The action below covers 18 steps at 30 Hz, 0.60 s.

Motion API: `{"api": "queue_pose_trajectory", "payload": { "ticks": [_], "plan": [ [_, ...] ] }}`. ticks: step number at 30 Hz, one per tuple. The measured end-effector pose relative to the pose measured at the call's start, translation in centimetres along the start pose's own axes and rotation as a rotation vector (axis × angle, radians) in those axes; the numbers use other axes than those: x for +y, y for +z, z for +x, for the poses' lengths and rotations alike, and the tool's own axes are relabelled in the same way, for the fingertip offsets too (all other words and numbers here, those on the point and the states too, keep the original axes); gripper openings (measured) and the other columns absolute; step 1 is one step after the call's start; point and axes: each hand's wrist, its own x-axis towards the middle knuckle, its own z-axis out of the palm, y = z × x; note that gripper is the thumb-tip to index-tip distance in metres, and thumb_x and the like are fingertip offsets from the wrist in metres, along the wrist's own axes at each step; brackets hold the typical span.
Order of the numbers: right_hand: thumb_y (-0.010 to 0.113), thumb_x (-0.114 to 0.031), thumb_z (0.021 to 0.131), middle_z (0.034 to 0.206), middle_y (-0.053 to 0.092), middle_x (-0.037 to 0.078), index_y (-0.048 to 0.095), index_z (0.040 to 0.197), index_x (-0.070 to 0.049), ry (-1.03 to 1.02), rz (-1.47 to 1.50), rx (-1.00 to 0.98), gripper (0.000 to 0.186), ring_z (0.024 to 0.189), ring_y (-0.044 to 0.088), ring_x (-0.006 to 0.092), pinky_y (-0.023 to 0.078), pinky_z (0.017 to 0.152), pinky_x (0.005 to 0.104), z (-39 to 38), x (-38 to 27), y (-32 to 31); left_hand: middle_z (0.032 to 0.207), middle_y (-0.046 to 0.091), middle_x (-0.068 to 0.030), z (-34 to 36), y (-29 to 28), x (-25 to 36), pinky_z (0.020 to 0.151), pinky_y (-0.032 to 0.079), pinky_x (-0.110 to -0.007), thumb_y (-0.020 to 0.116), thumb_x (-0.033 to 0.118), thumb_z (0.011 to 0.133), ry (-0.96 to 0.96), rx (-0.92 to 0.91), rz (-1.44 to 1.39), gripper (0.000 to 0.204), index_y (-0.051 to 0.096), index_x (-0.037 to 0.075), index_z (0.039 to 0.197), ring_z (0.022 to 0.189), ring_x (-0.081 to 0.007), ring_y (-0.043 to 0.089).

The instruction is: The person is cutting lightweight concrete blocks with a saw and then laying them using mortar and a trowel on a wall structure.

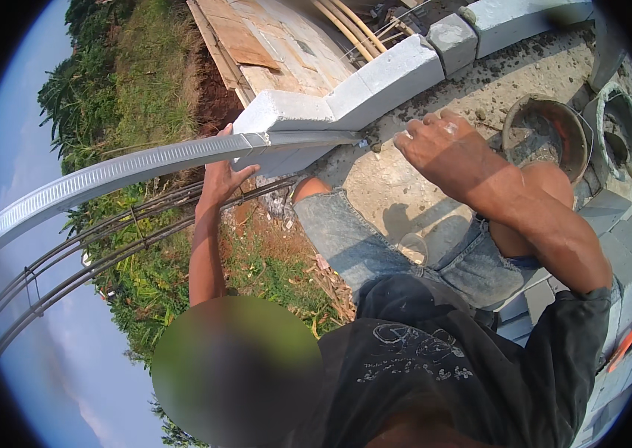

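My left hand (223, 178) grips a long grey metal straightedge (144, 166) and presses it against the outer face of a white block (286, 112). This block lies at the near end of a row of white blocks (398, 71). My right hand (439, 145) hovers with its back up just past the straightedge's right end, over the rough concrete surface (376, 187). Its fingers curl downward, and what lies under them is hidden. My knees in torn jeans (346, 239) rest on that surface.
A round pan of grey mortar (543, 134) sits right of my right hand, with a bucket (622, 123) beyond it. Rebar rods (107, 243) jut out left, below the straightedge. Grass lies far below. An orange-handled tool (629, 340) rests on grey blocks (629, 246) at right.
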Motion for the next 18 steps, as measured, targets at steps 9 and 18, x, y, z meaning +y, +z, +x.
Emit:
{"api": "queue_pose_trajectory", "payload": {
  "ticks": [9,18],
  "plan": [
    [0.062,-0.009,0.078,0.097,0.063,0.01,0.063,0.106,-0.002,-0.088,0.123,-0.182,0.028,0.098,0.061,0.0241,0.046,0.087,0.0376,-1.9,-1.7,-0.8,0.15,0.034,-0.024,1.2,-0.3,0.9,0.115,0.03,-0.047,0.085,0.025,0.071,-0.124,-0.02,-0.065,0.102,0.027,0.001,0.151,0.138,-0.0385,0.036],
    [0.061,-0.015,0.08,0.099,0.063,0.014,0.063,0.114,-0.002,-0.088,0.064,-0.247,0.037,0.098,0.06,0.0253,0.046,0.089,0.0386,-3.6,-2.4,-2.2,0.146,0.039,-0.0241,2.9,0.8,2.3,0.114,0.03,-0.05,0.081,0.05,0.071,-0.067,0.051,-0.055,0.105,0.031,-0.001,0.149,0.137,-0.0393,0.037]
  ]
}}
